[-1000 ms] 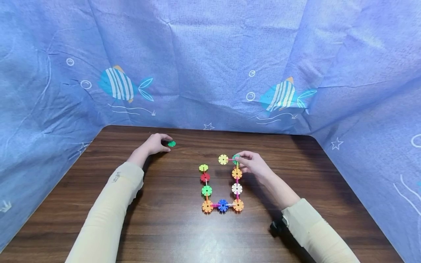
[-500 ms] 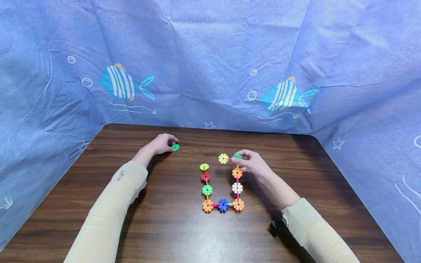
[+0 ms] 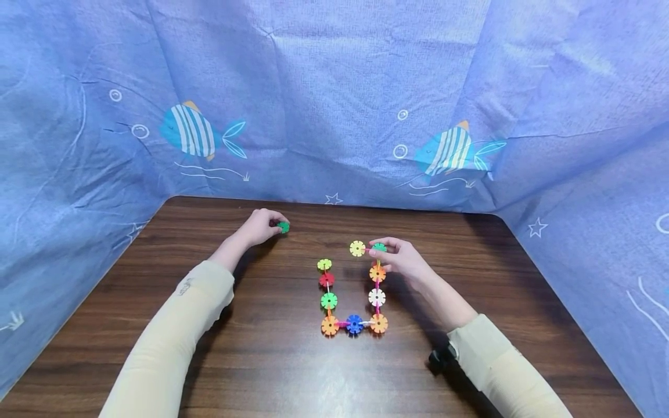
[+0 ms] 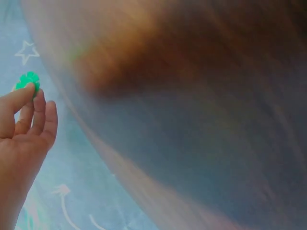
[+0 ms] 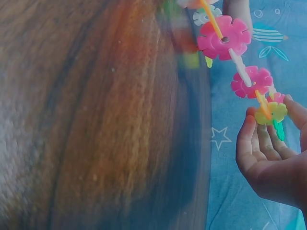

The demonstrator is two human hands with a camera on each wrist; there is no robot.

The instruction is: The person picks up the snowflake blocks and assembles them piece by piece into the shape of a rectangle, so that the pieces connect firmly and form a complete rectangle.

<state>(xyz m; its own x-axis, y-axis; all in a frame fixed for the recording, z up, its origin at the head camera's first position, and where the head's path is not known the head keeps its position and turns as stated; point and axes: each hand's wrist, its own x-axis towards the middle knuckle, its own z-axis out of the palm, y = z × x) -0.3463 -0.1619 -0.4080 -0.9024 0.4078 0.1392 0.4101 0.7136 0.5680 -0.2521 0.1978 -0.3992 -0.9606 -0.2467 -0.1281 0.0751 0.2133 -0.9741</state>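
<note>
My left hand [image 3: 258, 227] pinches a loose green notched snowflake disc [image 3: 284, 227] between thumb and fingers, over the far left of the table. In the left wrist view that green disc [image 4: 29, 80] stands at the thumb tip. My right hand [image 3: 405, 261] grips an open U-shaped chain of interlocking discs at its upper right corner, by a green disc [image 3: 378, 248]. From there a yellow disc [image 3: 358, 248] juts left as one free end. A yellow-green disc [image 3: 324, 265] forms the other end. Along the bottom sits a blue disc [image 3: 354, 324] between two orange ones.
The dark wood table [image 3: 272, 360] reaches back to a blue fish-patterned cloth [image 3: 334, 104] hung around it. A small black object [image 3: 442, 359] shows at the right sleeve's cuff.
The left hand has shifted right with the loose green disc, which has turned in the fingers. The right hand stays nearly in place, and the chain's yellow end has risen slightly.
</note>
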